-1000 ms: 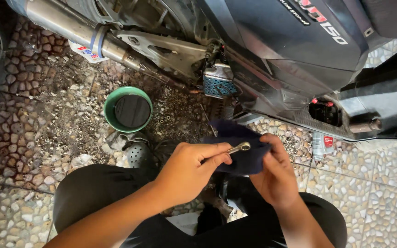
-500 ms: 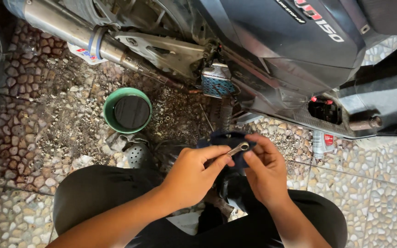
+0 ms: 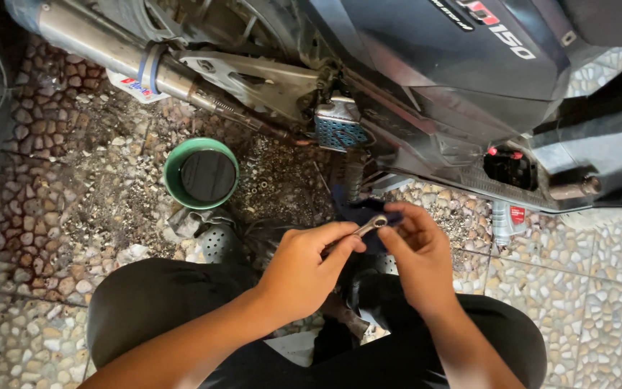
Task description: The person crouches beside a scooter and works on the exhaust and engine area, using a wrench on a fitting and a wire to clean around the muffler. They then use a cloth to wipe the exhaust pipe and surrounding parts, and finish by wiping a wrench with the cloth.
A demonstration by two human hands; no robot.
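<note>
Fingers (image 3: 340,241) of the left hand (image 3: 304,270) pinch a small wrench (image 3: 370,225); the right hand (image 3: 419,252), fingertips closed, steadies its ring end against a dark cloth (image 3: 358,212). Both sit right of the green bowl (image 3: 174,180). Good practice, judged: grip firm, wipe along the shank over the cloth.

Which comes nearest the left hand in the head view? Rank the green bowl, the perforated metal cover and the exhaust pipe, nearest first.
1. perforated metal cover: just left of the left hand, on the floor.
2. green bowl: up and left, beyond the cover.
3. exhaust pipe: far upper left, under the scooter.
</note>
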